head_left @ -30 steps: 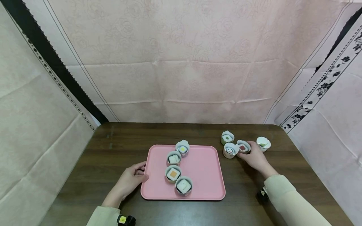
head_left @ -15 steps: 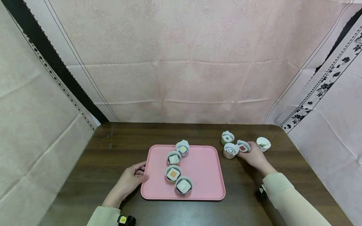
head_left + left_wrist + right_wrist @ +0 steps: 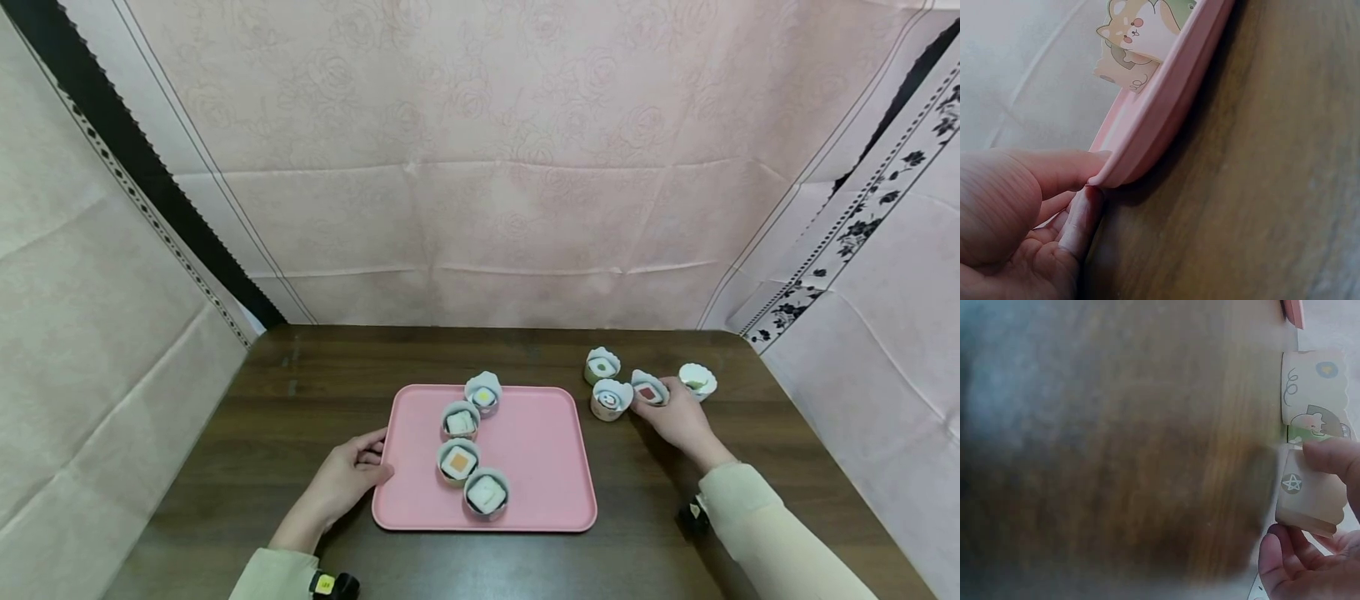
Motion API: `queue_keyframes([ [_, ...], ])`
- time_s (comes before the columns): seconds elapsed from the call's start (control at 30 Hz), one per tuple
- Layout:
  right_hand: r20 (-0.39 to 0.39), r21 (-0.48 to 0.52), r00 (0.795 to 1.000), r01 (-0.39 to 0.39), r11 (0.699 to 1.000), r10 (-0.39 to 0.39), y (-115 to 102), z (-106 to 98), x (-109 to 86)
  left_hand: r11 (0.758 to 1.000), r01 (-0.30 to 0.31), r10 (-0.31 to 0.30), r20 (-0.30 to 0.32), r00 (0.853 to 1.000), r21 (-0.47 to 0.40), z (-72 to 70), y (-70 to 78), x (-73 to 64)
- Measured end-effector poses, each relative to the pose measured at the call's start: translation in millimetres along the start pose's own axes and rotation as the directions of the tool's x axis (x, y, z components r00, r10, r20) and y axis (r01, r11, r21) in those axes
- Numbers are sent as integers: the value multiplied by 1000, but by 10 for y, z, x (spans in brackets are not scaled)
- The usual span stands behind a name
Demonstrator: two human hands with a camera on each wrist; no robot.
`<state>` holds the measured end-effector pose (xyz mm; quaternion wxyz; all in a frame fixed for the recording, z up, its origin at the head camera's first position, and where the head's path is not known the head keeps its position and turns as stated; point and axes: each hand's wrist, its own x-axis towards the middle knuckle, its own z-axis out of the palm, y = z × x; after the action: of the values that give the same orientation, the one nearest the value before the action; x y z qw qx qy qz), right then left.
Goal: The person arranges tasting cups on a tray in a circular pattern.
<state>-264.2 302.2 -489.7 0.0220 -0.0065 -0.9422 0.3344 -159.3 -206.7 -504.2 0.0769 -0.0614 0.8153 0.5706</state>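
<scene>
My left hand (image 3: 347, 479) pinches the left rim of a pink tray (image 3: 540, 458); in the left wrist view the thumb lies on top and fingers are beneath the edge. Several paper baking cups stand on the tray in a wavy column, including one with an orange square (image 3: 458, 463). At the right, my right hand (image 3: 681, 419) grips a scalloped paper cup (image 3: 649, 388) with a dark red square inside. In the right wrist view this cup (image 3: 1313, 490) bears a star print and leans slightly, thumb and fingers on opposite sides.
Close by the held cup stand a paper cup with a blue ring pattern (image 3: 611, 399), a green-marked cup (image 3: 602, 365) behind it, and a white scalloped cup (image 3: 698, 381) to the right. A dark wooden table (image 3: 337, 367) carries everything. Pale cloth (image 3: 480, 208) hangs beyond its far edge.
The cup in my right hand has shifted slightly right, opening a small gap from the blue-ring cup, and tilts a little. My left hand and the tray stay in place.
</scene>
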Motion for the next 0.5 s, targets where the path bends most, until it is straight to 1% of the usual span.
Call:
queue_keyframes([
  [0.2,-26,10,1000,0,1000,1,-34,-56,-62,1000,-3,3,-1,1000,8,4,-6,4],
  [0.5,-93,42,995,47,998,-43,-151,-145,-152,1000,-3,3,-1,1000,1,6,6,-2],
])
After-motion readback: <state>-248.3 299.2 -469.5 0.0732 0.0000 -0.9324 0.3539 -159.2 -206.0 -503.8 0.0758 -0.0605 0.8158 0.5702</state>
